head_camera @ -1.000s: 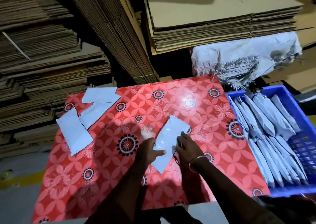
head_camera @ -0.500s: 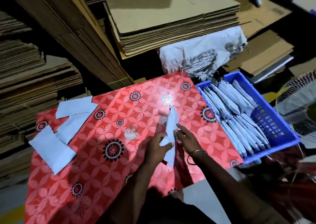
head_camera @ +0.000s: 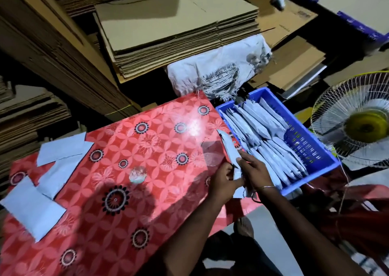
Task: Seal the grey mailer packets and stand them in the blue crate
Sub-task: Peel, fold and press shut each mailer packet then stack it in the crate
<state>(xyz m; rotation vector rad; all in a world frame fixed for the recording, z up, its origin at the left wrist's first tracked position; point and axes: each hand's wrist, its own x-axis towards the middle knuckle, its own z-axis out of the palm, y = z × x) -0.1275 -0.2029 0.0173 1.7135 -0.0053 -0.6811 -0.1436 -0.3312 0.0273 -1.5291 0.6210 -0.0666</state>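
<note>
The red table [head_camera: 117, 149] spreads under my arms, three flat packets [head_camera: 31, 208] lying at its far left. The blue crate [head_camera: 309, 147] sits against its right edge, packed with standing packets. My left hand [head_camera: 224, 181] and right hand [head_camera: 255, 173] both pinch one grey packet [head_camera: 230, 151], held on edge over the table's right side, just beside the crate.

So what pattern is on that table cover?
The table cover is red with pale petal circles and dark round flower medallions, seen in the head view.
</note>
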